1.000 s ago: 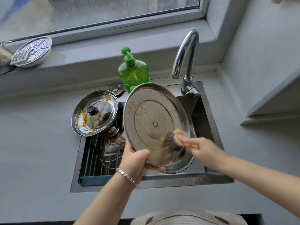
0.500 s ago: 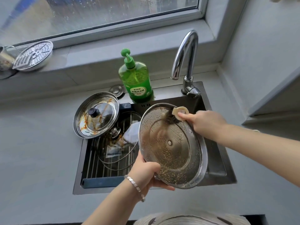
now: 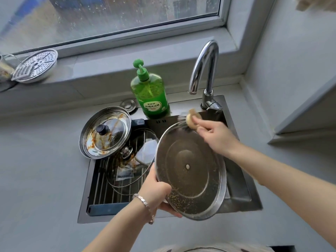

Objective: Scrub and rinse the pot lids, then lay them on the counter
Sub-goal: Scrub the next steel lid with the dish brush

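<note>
Steel pot lid [image 3: 189, 170], underside up and dotted with yellowish specks, held tilted above the right half of the sink [image 3: 238, 193]. Gripped at its near-left rim by the left hand [image 3: 154, 193], fingers curled round the edge; bracelet [image 3: 145, 202] on that wrist. Far rim touched by the dark bristles of a wooden-headed dish brush [image 3: 190, 121], pinched in the curled fingers of the right hand [image 3: 214, 135]. Just left, a glass lid [image 3: 134, 171] lying on the roll-up rack [image 3: 101, 190] inside the sink. Further left, a black-knobbed lid [image 3: 105, 133], streaked with orange-brown sauce, propped across the sink's back-left corner and the grey counter [image 3: 36, 170]. Behind, a green dish-soap bottle [image 3: 151, 99] beside the chrome faucet [image 3: 205, 70]. Perforated steamer plate [image 3: 36, 66] on the windowsill, far left.
</note>
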A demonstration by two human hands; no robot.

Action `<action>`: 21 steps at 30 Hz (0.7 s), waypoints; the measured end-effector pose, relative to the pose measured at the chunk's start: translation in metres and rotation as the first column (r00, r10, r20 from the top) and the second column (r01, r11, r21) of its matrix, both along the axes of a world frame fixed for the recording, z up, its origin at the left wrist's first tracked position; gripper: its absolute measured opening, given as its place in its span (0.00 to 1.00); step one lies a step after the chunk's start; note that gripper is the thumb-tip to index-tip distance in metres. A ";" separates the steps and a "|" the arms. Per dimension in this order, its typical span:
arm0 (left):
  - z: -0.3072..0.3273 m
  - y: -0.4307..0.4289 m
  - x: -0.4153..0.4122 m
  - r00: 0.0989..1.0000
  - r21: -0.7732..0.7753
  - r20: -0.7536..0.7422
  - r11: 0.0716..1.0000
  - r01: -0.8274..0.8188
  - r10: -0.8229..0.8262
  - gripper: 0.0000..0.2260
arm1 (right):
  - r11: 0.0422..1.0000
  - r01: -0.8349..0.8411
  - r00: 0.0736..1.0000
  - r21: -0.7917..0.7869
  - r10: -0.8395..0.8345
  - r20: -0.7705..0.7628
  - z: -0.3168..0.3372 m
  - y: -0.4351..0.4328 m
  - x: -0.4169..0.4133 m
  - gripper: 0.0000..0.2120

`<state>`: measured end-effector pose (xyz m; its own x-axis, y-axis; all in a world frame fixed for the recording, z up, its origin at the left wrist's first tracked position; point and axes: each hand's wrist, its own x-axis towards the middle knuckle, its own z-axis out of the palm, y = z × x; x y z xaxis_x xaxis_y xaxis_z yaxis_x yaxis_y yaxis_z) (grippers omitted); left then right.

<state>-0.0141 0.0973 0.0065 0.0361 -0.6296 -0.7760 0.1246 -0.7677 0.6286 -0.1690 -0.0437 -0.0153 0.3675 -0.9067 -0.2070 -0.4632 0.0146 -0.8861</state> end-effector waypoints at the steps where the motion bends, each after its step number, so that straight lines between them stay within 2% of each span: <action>1: 0.002 -0.001 -0.001 0.999 -0.003 0.013 0.999 0.043 -0.043 0.34 | 0.997 -0.079 0.997 -0.024 0.079 -0.013 0.006 0.007 0.009 0.18; 4: 0.008 -0.004 0.002 0.996 -0.004 -0.004 0.996 0.094 -0.094 0.34 | 0.952 -0.294 0.956 -0.084 0.294 -0.014 0.013 0.032 0.026 0.19; 7: 0.016 -0.006 0.010 0.986 -0.020 0.031 0.986 0.165 -0.164 0.32 | 0.911 -0.394 0.919 -0.124 0.391 -0.054 0.011 0.044 0.027 0.19; 10: 0.020 -0.003 0.013 0.980 -0.052 0.020 0.978 0.201 -0.200 0.35 | 0.959 -0.268 0.962 -0.094 0.261 -0.082 0.007 0.025 0.018 0.18; 14: 0.016 0.004 0.011 0.995 -0.133 -0.012 0.986 0.099 -0.101 0.36 | 1.000 -0.015 0.988 0.006 0.015 -0.153 -0.008 -0.007 -0.003 0.18; 21: 0.009 0.013 -0.001 0.983 -0.266 -0.012 0.947 -0.181 0.185 0.34 | 0.933 0.271 0.961 0.235 -0.248 -0.122 -0.039 0.006 -0.035 0.19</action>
